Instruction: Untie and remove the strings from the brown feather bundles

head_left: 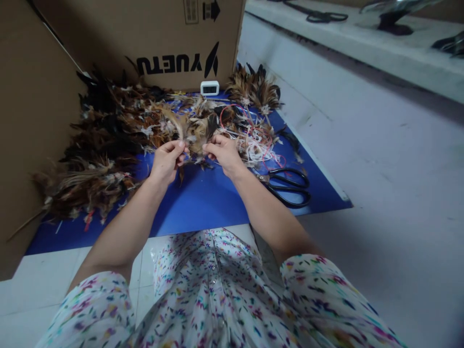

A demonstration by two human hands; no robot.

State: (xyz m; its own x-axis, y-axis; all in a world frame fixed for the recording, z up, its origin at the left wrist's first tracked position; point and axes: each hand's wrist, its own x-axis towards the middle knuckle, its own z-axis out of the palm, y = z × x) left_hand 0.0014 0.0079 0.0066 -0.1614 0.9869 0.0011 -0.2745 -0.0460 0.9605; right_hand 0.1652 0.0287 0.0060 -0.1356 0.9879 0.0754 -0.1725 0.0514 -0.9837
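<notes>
My left hand (167, 159) is closed in a pinch on a pale tan feather (180, 126) that points up and away from me. Close beside it, my right hand (225, 153) pinches a small bunch of brown and dark feathers (203, 133) at its lower end. Both hands are just above the near part of the blue table (195, 203). Behind and left of them lies a large heap of brown and black feathers (116, 116). White string (259, 147) lies loosely coiled right of my right hand, with red string tangled in it.
Black-handled scissors (290, 186) lie near the table's right edge. A small white digital clock (210, 88) stands at the back, before a tall cardboard box (152, 29). Feather bundles (255, 89) stand at the back right. Another pair of scissors (326, 17) rests on the ledge.
</notes>
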